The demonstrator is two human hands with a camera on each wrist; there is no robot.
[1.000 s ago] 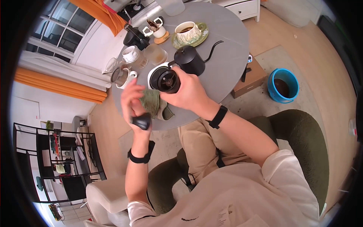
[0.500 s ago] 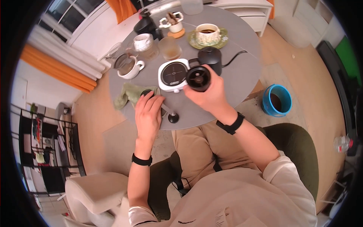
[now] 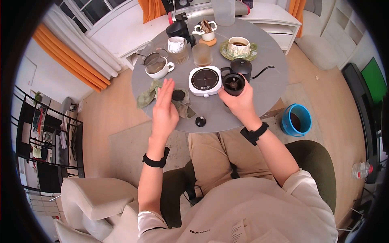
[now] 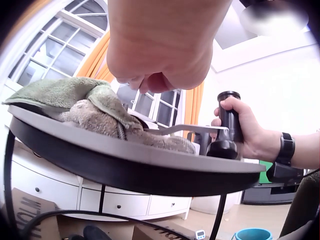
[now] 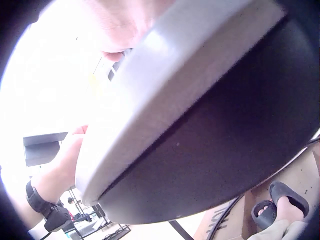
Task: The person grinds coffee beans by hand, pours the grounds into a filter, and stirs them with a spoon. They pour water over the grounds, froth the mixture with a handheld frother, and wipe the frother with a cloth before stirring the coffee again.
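Observation:
My right hand [image 3: 243, 103] grips a black hand coffee grinder [image 3: 234, 84], its open top facing up and the inner shaft visible. In the left wrist view the grinder [image 4: 231, 117] stands upright in the curled fingers, above the table's edge. My left hand [image 3: 164, 111] is raised near a green-grey cloth [image 3: 148, 96], fingers straight and together, holding nothing. Beside it the grinder's crank [image 4: 187, 128] lies with its round black cap [image 3: 178, 95] on the cloth and its black knob [image 3: 200, 121] near the table's front edge.
A white hot plate [image 3: 205, 91] with a black round top sits left of a black gooseneck kettle [image 3: 241, 67]. Farther back are a cup with a strainer [image 3: 160, 71], a glass [image 3: 202, 55] and a coffee cup [image 3: 238, 48] on a green saucer. A blue bucket [image 3: 296, 129] stands on the floor.
My left hand carried the crank down, laid it on the cloth, let go and lifted off with its fingers straightened. My right hand still holds the grinder, now right of the hot plate.

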